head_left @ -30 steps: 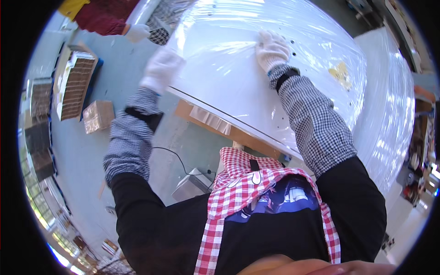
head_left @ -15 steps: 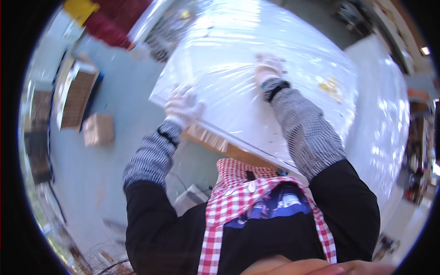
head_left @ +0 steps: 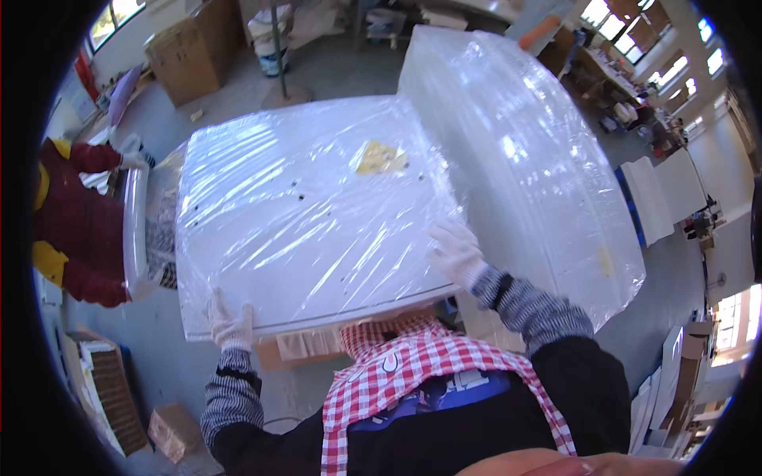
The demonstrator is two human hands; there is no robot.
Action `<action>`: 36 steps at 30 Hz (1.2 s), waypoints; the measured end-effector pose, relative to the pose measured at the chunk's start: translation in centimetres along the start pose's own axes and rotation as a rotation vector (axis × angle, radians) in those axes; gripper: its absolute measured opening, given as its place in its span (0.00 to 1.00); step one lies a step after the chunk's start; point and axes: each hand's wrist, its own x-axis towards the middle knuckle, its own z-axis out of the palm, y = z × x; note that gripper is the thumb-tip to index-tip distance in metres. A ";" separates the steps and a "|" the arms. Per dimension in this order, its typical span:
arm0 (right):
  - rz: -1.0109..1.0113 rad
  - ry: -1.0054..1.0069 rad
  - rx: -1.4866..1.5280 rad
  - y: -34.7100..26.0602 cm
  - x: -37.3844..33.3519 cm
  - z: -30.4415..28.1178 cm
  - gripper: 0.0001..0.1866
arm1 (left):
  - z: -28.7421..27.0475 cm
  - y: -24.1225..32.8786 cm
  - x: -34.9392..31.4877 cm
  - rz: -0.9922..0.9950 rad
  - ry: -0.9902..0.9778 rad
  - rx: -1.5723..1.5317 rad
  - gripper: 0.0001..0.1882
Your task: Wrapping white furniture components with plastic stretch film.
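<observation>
The left hand [head_left: 231, 321], in a white glove, rests with fingers spread on the near left corner of a white panel [head_left: 278, 254], its thumb set apart; the right hand [head_left: 458, 252], gloved alike, lies with fingers loosely spread on the panel's right side, toward the near edge. The panel lies flat in front of the person, a broad, roughly rectangular board wrapped in glossy clear film [head_left: 238, 151] that creases in long slanting streaks and bunches along the right edge. Small dark holes [head_left: 301, 197] dot its face, a yellowish patch [head_left: 381, 157] shows toward the far right, and a dark line runs along the near edge. Brown cardboard [head_left: 272, 357] shows below that edge. Just to the right is a bulky white wrapped bundle [head_left: 548, 182], sheathed in similar film. At the left end, a co-worker in dark red sleeves [head_left: 87, 214] is by a long shiny pale bar [head_left: 136, 230]. Farther out are a large cardboard box [head_left: 184, 62] at far left, a white bucket [head_left: 270, 51] beside it, and a small carton [head_left: 173, 433] at near left; the contents of all three are hidden from view.
</observation>
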 end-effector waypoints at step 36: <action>0.849 -0.213 -0.349 13.2 -37.2 -16.1 0.42 | 0.6 34.9 -18.9 0.246 -0.449 0.326 0.46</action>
